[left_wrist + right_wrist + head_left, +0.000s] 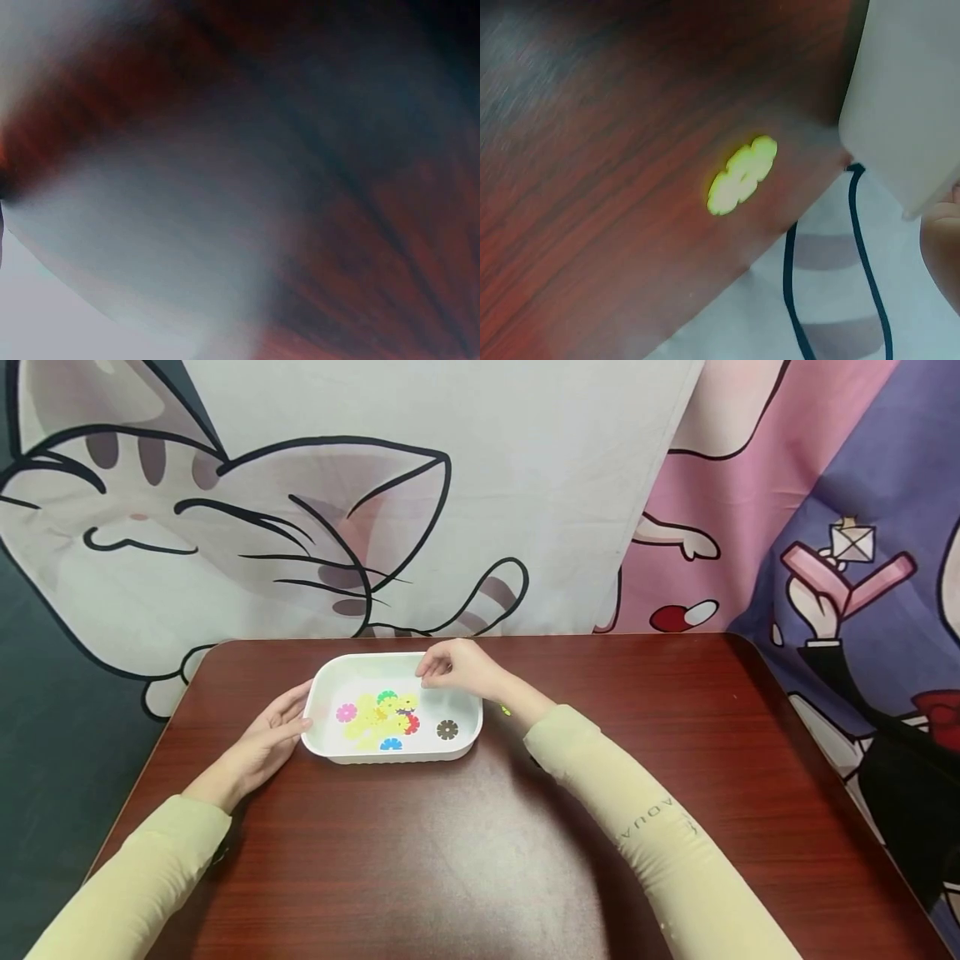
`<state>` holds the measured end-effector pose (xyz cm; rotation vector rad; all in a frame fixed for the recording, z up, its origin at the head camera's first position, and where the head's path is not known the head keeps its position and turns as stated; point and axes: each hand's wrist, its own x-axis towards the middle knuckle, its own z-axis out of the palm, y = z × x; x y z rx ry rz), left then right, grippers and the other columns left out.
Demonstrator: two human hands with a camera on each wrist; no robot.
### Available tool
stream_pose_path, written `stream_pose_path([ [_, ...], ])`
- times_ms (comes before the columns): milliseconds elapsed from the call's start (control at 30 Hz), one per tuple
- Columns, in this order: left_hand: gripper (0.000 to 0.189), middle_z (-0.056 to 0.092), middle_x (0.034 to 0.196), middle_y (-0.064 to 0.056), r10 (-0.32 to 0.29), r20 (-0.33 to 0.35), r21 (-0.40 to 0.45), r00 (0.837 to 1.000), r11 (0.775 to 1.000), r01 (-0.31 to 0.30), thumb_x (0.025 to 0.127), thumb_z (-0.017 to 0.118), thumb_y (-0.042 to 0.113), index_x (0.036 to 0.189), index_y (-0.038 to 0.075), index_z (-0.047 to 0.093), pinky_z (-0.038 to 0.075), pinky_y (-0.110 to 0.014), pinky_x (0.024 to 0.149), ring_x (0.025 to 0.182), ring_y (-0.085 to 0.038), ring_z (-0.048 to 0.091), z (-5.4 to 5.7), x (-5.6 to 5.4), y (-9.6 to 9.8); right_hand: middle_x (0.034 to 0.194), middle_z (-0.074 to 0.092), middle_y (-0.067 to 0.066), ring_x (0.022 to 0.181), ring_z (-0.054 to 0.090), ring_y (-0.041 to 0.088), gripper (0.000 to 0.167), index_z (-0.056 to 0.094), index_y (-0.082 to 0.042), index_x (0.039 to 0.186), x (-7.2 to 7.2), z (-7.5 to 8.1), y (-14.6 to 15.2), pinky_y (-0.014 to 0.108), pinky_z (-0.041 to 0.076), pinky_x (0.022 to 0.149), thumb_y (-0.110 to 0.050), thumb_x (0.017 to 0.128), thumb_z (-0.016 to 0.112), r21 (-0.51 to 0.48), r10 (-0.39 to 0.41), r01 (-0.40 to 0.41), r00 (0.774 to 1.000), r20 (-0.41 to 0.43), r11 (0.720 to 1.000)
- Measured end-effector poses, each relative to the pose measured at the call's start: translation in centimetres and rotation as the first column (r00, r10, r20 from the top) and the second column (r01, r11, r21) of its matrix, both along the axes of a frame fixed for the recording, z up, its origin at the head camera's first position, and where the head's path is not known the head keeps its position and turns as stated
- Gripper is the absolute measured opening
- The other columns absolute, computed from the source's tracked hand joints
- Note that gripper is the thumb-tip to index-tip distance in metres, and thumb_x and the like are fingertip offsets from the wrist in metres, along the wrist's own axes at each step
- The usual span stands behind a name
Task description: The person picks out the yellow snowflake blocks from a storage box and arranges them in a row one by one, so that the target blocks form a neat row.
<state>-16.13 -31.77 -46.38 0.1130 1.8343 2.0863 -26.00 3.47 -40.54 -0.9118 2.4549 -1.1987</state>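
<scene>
A white tray (393,757) stands on the table and holds several small flower-shaped discs, mostly yellow (371,717), with pink (347,712), green, red, blue (391,744) and dark brown (447,729) among them. My left hand (266,739) grips the tray's left end, thumb on the rim and fingers along the outer side. Over the tray's far right corner, my right hand (461,667) hangs with fingers and thumb bent down together; I cannot tell whether they pinch a disc. Below the right wrist, one yellow disc (742,176) lies on the table.
The brown table (480,860) carries the tray near its far edge. Behind hangs a white cloth (540,485) with a cartoon cat, and pink and purple printed cloth (840,468) is at the right. The left wrist view is badly blurred.
</scene>
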Motion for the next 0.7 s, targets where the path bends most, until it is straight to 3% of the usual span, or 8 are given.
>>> stream_pose_path([
  [267,0.073,0.002,0.18,-0.014,0.001,0.002,0.001,1.0,1.0,-0.001,0.108,0.055,0.004,0.17,0.014,0.017,0.042,-0.008,0.107,0.134,0.014,0.046,0.0,0.0,0.0,0.097,0.079,0.01,0.089,0.072,0.017,0.014,0.078,0.0,0.106,-0.1,-1.1,-1.5,0.018,0.056,0.082,-0.006,0.093,0.08,0.043,0.026,-0.025,1.0,-0.008,0.999],
  [700,0.073,0.001,0.18,-0.014,0.009,0.01,-0.003,1.0,1.0,-0.009,0.108,0.055,0.004,0.17,0.015,0.018,0.043,-0.007,0.106,0.133,0.015,0.047,0.0,0.0,0.0,0.1,0.079,0.008,0.092,0.073,0.016,0.013,0.078,-0.003,0.108,0.0,-1.1,-2.7,0.019,0.057,0.085,-0.006,0.096,0.078,0.145,0.066,-0.065,0.998,-0.007,0.987],
])
